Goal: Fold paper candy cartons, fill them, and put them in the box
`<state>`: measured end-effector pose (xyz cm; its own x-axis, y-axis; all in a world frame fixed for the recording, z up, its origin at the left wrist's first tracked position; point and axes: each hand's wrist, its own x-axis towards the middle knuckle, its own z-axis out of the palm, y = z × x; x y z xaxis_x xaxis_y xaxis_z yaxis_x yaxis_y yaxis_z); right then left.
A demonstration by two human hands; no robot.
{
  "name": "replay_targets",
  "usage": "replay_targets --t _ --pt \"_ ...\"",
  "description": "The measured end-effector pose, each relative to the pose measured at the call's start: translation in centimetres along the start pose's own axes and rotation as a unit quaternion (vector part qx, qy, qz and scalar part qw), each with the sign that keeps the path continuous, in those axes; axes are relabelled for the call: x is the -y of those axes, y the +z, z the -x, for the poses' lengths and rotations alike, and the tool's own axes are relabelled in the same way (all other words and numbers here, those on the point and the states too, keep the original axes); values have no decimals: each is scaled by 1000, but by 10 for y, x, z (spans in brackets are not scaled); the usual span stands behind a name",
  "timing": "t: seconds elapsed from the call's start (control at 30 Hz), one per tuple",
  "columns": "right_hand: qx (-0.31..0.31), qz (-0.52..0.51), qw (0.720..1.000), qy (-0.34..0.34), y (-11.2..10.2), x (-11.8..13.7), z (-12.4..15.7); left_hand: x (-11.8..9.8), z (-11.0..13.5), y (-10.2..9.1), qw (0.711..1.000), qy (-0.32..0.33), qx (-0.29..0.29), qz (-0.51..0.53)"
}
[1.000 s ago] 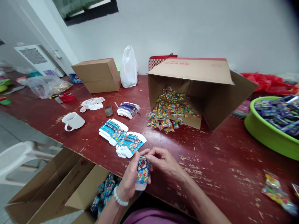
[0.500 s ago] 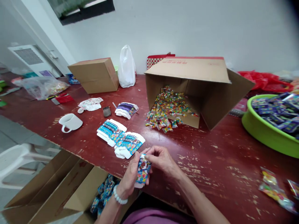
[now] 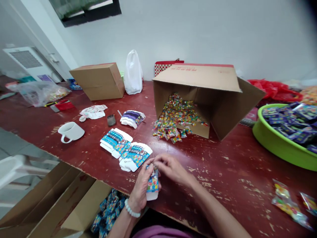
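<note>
My left hand [image 3: 141, 188] is wrapped round a small colourful printed carton [image 3: 152, 184], held upright over the near edge of the red table [image 3: 218, 172]. My right hand [image 3: 170, 168] pinches the carton's top flap with curled fingers. Just left of my hands lie two stacks of flat blue-and-white cartons [image 3: 125, 149], and a purple stack [image 3: 132, 118] sits further back. A big cardboard box on its side [image 3: 205, 96] spills several wrapped candies [image 3: 175, 120] onto the table.
A white mug [image 3: 70, 131], a closed cardboard box [image 3: 97, 81] and a white plastic bag [image 3: 133, 72] stand to the left. A green basin [image 3: 277, 142] with blue packets is at right. An open box [image 3: 74, 205] with filled cartons sits on the floor below.
My hands have stayed on the small carton; the right fingers have shifted on its top flap and the carton sits slightly lower. The camera has drifted a little.
</note>
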<state>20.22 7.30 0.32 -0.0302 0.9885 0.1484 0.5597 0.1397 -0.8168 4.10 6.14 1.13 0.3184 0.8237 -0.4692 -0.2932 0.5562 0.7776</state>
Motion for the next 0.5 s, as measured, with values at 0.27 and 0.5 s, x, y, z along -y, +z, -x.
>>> replay_targets --t 0.27,0.5 --pt "-194 120 945 235 -42 -95 -70 9 -11 -31 998 30 5 -64" --pt "-182 84 943 267 -44 -109 -62 -6 -6 -68 941 53 0 -334"
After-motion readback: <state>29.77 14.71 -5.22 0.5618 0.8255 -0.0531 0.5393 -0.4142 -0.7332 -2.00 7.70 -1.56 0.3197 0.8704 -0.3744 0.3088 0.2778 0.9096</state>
